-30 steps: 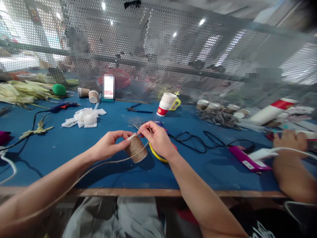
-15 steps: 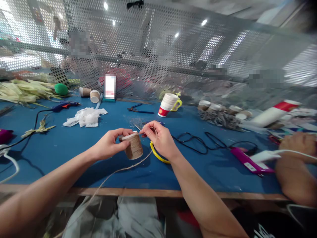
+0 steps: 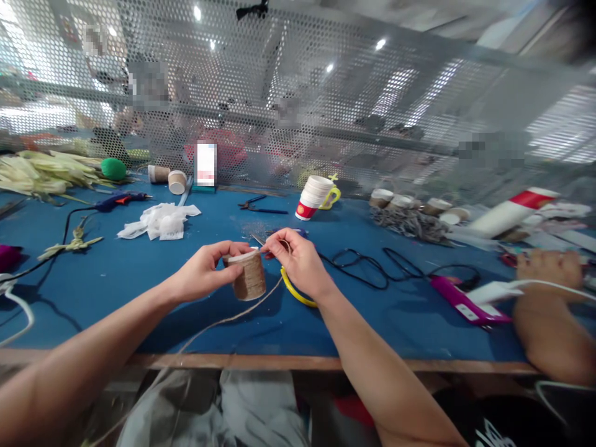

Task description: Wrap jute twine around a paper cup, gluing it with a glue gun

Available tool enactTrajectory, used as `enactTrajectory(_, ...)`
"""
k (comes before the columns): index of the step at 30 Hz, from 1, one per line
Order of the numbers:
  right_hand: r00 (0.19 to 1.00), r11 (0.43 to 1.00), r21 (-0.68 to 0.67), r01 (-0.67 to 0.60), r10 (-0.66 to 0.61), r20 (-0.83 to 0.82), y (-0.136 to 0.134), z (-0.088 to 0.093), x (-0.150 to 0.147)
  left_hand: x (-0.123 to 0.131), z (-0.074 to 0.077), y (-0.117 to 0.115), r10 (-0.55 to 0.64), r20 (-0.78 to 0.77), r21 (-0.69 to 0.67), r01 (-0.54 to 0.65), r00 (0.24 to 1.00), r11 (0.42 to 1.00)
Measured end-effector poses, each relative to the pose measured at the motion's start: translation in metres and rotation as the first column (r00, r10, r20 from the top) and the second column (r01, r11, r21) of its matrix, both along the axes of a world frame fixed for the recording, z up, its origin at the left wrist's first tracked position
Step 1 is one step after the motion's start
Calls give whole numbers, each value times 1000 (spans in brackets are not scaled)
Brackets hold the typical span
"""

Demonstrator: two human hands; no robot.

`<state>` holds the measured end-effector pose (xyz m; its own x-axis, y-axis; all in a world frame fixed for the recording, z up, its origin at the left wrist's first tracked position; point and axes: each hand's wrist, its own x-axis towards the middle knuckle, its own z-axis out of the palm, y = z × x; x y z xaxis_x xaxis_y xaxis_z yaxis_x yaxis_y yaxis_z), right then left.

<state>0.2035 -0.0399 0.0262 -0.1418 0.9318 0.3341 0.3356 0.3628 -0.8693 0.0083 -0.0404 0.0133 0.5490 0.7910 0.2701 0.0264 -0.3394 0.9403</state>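
A paper cup wound with brown twine [image 3: 250,277] is held just above the blue table by my left hand [image 3: 208,268], thumb on its side and fingers at the white rim. My right hand [image 3: 298,261] pinches the twine [image 3: 228,320] close to the cup's rim. From there the strand loops by the fingers and trails down over the table edge toward my lap. Under my right wrist lies a yellow ring-shaped piece [image 3: 297,292]. Scissors [image 3: 257,239] lie partly hidden behind my right fingers.
Stacked paper cups [image 3: 315,197], pliers [image 3: 263,205], white cloth [image 3: 161,221] and a glue gun [image 3: 121,200] lie beyond my hands. Right are a black cable [image 3: 363,267], a purple power strip [image 3: 468,301] and another person's hand [image 3: 549,267]. A perforated screen [image 3: 298,93] stands behind.
My hands keep nearly the same grip on the cup and twine. The cup sits slightly more upright. The other person's hand at the right has shifted a little.
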Motion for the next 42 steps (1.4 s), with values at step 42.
enactTrajectory(42,992,987,106,-123,121,24,-11,2,-8,1,5,7,-102,59,-153,110,993,982)
